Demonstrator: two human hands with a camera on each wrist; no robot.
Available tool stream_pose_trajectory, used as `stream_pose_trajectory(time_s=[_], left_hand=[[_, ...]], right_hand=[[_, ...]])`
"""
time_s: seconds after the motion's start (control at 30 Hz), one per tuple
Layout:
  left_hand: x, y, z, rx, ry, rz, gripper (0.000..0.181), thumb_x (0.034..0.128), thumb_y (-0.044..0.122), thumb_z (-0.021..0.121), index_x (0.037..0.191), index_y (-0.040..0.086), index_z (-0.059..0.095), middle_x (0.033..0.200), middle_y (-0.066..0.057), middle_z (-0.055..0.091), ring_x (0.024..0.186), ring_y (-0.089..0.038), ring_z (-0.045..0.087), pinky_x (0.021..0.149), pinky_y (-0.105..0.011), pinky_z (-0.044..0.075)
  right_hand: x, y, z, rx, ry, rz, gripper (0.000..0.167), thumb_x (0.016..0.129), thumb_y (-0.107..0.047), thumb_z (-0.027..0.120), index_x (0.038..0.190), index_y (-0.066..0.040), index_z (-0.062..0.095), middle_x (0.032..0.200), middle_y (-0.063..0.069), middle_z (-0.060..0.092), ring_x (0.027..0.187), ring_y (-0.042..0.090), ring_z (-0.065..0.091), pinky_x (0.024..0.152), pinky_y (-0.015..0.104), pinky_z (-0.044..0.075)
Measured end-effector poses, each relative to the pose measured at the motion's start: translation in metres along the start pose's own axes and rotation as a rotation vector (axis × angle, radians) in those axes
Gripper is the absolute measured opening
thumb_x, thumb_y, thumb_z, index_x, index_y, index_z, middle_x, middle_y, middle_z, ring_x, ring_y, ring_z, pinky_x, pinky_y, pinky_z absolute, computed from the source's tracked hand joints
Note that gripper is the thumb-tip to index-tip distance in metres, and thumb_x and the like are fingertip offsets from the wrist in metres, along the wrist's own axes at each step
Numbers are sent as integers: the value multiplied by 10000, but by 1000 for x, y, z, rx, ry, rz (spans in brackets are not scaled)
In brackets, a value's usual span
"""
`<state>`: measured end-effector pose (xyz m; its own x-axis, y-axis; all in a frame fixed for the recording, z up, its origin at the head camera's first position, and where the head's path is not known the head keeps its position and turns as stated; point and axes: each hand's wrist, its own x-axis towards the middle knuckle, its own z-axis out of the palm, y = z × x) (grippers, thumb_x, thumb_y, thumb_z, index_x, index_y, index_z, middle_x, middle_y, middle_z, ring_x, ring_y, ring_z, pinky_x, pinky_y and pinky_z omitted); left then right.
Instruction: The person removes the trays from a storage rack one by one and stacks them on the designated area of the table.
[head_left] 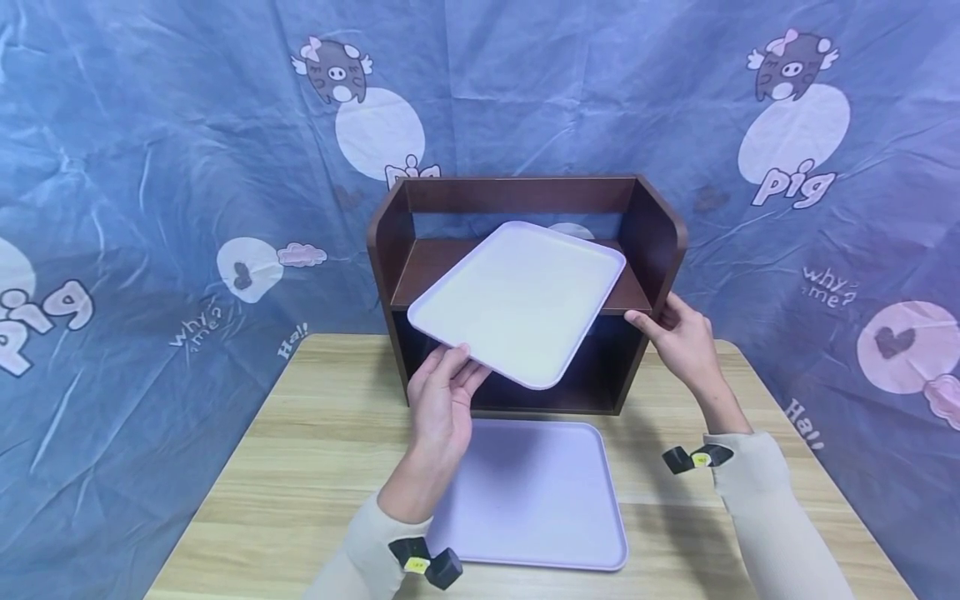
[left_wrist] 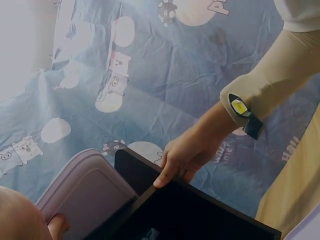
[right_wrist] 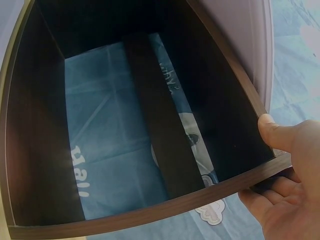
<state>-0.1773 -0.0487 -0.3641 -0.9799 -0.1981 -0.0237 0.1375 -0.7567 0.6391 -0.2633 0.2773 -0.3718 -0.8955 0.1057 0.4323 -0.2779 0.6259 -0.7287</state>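
My left hand [head_left: 442, 400] pinches the near edge of a pale lilac tray [head_left: 517, 304], which is held tilted in front of the upper shelf of a dark brown rack [head_left: 525, 194]. In the left wrist view the tray [left_wrist: 87, 192] stands beside the rack's dark panel [left_wrist: 200, 210]. My right hand [head_left: 682, 342] grips the rack's right side panel at shelf height, thumb on the front edge. The right wrist view shows that hand [right_wrist: 292, 175] with its thumb on the shelf edge and fingers behind the side board [right_wrist: 150, 212].
A second lilac tray [head_left: 532, 500] lies flat on the wooden table [head_left: 300, 467], in front of the rack. Blue patterned cloth [head_left: 187, 167] hangs behind the rack and at both sides of the table. The rack's lower compartment faces the near side.
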Motion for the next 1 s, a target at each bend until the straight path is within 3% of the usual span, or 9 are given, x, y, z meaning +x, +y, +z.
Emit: stream_pose_trajectory(time_s=[0.33,0.67,1.0], left_hand=[[3,11,-6,42,-6,0,111,996,-34,582,981,21,677,880,-75,793,867,-186,801,828,-351,689],[9,27,-17,89,-9,-20,162,1006,-23,560,956,45,698,853,-52,798,845,-175,798,824,-325,687],[18,42,-28,107,-37,-39,255,995,-32,558,809,79,693,779,-35,782,764,-150,776,766,-297,685]], right_hand=[[3,0,-1,18,0,2,558,962,-407,800,1354,-30,674,1258,263,744,899,-220,564,737,5,467],[3,1,-1,13,1,11,577,968,-422,789,1378,-35,664,1255,259,748,892,-214,562,742,9,468],[3,2,-1,26,-4,8,570,972,-412,787,1375,-28,663,1243,257,754,893,-220,569,745,5,477]])
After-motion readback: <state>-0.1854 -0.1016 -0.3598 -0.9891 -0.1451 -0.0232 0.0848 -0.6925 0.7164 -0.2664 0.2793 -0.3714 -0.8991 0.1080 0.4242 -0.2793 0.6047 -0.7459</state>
